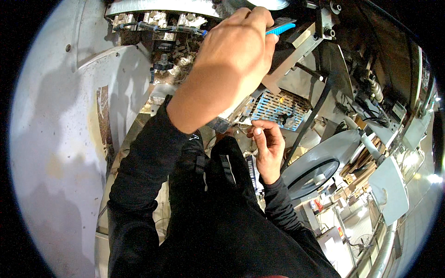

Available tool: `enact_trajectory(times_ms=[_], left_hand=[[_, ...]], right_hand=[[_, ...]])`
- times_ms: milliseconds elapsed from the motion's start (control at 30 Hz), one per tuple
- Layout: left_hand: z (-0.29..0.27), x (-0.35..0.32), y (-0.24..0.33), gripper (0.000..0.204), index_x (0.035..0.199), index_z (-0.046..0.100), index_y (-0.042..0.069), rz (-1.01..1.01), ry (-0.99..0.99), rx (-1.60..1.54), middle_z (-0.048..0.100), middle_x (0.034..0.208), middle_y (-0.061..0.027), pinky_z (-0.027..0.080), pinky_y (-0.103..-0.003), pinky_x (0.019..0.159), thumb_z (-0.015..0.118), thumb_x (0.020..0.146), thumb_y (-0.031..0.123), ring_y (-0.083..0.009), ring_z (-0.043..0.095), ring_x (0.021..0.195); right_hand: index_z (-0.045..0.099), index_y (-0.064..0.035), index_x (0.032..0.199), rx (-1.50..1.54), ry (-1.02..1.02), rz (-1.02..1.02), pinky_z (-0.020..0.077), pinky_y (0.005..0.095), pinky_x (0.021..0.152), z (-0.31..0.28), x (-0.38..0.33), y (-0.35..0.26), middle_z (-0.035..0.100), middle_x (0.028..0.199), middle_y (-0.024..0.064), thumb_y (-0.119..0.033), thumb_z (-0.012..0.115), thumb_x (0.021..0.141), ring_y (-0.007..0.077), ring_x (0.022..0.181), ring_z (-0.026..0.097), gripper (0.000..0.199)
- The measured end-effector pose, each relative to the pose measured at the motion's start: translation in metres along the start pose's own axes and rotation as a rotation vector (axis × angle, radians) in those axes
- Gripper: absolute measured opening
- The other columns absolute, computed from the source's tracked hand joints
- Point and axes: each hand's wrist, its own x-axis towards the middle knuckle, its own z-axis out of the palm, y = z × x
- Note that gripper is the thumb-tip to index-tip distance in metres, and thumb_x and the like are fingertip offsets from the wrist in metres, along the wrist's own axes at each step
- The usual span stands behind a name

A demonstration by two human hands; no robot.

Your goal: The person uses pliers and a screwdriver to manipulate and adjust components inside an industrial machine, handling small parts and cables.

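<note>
My left hand [236, 55] reaches across the upper middle, over the machine, its fingers curled around a tool with a bright blue edge [281, 29] and a dark face. Most of that tool is hidden behind the hand, so its exact kind does not show. Lower down, my right hand [268, 150] has thumb and forefinger brought together beside the near corner of a slotted metal panel [278, 109] with blue showing through it. Whatever sits between those fingertips is too small to make out.
Left of my arm stands a large scuffed white machine panel [55, 139]. Dirty fittings with a blue tube [157, 28] lie beyond my left wrist. A metal bracket [296, 58], a black hose [315, 109] and a big grey disc [320, 162] are at the right.
</note>
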Motion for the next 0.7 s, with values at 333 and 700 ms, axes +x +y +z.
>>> enact_trajectory(times_ms=[333,700], left_hand=[[0.033,0.014,-0.015,0.021,0.119,0.055,-0.007,0.106,0.228,0.158,0.061,0.098,-0.0232,0.058,-0.037,0.073,0.053,0.101,0.003,-0.0302,0.064,0.087],[0.053,0.01,-0.038,0.018,0.104,0.064,-0.001,0.33,0.516,0.205,0.07,0.099,-0.0235,0.061,-0.044,0.079,0.068,0.094,0.013,-0.0356,0.073,0.093]], right_hand=[[0.069,0.0005,0.112,-0.016,-0.014,-0.004,0.0501,0.0269,0.084,0.008,-0.001,0.001,0.07,0.095,0.0035,-0.016,0.068,0.103,0.0104,0.089,0.062,0.019],[0.067,0.0007,0.115,-0.046,-0.002,0.011,0.0507,0.0278,0.086,-0.004,-0.006,0.011,0.071,0.098,0.005,-0.015,0.066,0.104,0.0119,0.091,0.063,0.019]])
